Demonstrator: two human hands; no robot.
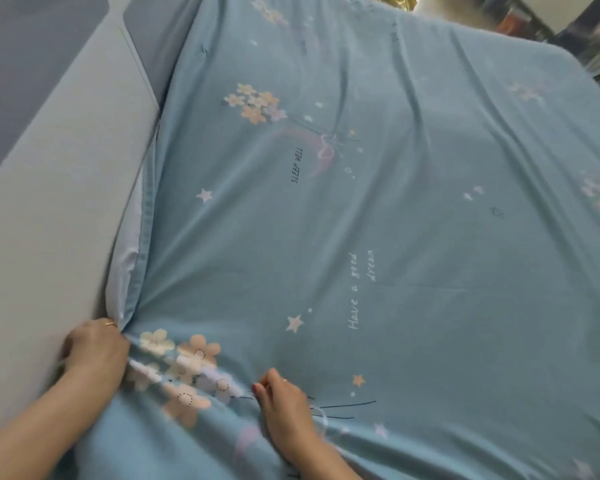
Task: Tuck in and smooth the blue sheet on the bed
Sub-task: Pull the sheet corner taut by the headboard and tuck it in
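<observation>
Right hand (284,403) pinching blue sheet (378,209), left hand (94,351) gripping its edge

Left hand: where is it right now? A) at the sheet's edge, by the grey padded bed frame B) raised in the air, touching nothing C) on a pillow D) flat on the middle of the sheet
A: the left hand grips the bunched edge of the blue sheet right where it meets the grey padded bed frame, while the right hand pinches the fabric further in.
</observation>
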